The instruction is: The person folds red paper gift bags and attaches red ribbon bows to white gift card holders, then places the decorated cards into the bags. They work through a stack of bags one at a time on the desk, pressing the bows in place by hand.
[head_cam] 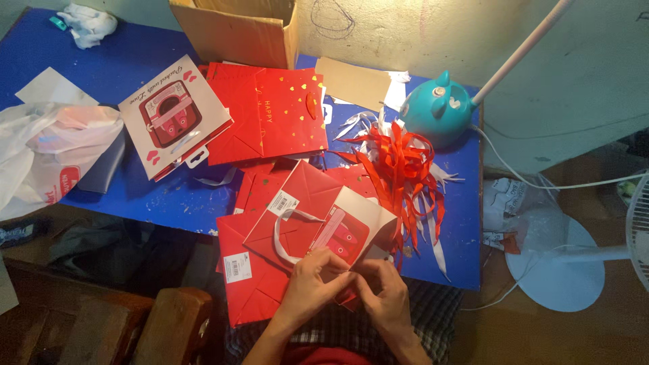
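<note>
Hands at work: my left hand (312,277) and right hand (384,292) pinch the red gift bag (307,216); I judge firm, even fingertip pressure best.

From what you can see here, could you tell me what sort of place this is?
Probably a home craft corner for assembling gift bags: both hands fold a red paper bag beside ribbons on a blue table.

A cardboard box (238,30) sits at twelve o'clock on the blue table (128,67). Teal lamp (439,108) at two, ribbons (400,169) below it. Plastic bag (47,152) at nine; possibly a fan (632,230) at three.
</note>
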A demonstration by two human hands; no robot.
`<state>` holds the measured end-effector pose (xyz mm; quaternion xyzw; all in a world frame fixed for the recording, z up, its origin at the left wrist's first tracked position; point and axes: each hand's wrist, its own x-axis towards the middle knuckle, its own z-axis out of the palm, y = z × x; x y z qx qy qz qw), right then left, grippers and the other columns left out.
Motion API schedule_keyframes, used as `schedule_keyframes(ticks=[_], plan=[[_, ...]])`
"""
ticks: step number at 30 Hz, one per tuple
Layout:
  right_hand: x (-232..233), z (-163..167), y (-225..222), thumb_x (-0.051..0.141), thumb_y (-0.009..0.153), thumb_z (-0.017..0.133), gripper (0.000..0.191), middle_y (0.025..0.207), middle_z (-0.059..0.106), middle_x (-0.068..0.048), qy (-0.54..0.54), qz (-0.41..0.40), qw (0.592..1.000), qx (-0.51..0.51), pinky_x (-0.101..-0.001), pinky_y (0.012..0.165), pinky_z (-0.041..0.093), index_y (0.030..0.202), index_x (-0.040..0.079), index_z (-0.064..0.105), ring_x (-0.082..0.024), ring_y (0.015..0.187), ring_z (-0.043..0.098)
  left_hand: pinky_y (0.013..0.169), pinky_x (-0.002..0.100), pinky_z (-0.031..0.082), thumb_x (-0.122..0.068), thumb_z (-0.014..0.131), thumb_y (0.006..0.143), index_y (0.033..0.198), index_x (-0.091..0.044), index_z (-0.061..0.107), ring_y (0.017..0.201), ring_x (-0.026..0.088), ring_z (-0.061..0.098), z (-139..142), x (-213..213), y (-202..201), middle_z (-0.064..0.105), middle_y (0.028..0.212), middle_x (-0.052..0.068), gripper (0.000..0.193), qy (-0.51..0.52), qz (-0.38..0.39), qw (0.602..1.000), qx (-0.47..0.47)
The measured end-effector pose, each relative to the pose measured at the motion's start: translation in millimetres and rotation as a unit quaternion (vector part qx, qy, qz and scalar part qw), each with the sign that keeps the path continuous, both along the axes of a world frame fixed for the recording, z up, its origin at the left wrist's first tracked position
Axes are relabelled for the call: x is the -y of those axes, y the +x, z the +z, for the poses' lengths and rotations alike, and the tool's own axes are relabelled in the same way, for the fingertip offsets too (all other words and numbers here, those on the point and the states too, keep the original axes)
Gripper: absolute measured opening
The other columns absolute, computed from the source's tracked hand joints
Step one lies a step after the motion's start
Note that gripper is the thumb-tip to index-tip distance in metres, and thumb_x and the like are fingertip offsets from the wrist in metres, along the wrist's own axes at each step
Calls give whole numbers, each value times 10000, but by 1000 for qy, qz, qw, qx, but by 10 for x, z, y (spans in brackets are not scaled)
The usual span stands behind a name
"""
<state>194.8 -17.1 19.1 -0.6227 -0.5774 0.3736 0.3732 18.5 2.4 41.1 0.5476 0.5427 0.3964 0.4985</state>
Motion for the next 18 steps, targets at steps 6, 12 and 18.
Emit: schedule_keyframes(ticks=[6, 12, 18], plan=[[57, -265, 92, 18, 894, 641, 230, 916, 746, -22, -52, -1, 986, -155, -247, 746, 571, 1121, 41, 666, -84, 826, 702, 764, 346, 540, -170, 818, 809, 854, -42, 752, 837, 215, 693, 13, -6, -11, 725, 818, 63, 151, 87, -22, 995, -47], [-6, -327, 240, 27, 982, 612, 256, 909, 641, -19, -62, -48, 969, -233, -261, 733, 513, 1222, 13, 701, -112, 821, 598, 706, 322, 581, -198, 792, 815, 893, -49, 739, 787, 183, 746, 16, 1, -16, 706, 870, 65, 176, -36, -13, 999, -11], [5, -198, 100, 52, 870, 719, 227, 950, 698, -27, -15, 34, 994, -106, -261, 697, 602, 1093, 35, 682, -121, 832, 756, 703, 319, 581, -162, 806, 839, 899, -19, 740, 802, 182, 734, 5, -9, -19, 718, 879, 95, 169, 73, -16, 996, -41]])
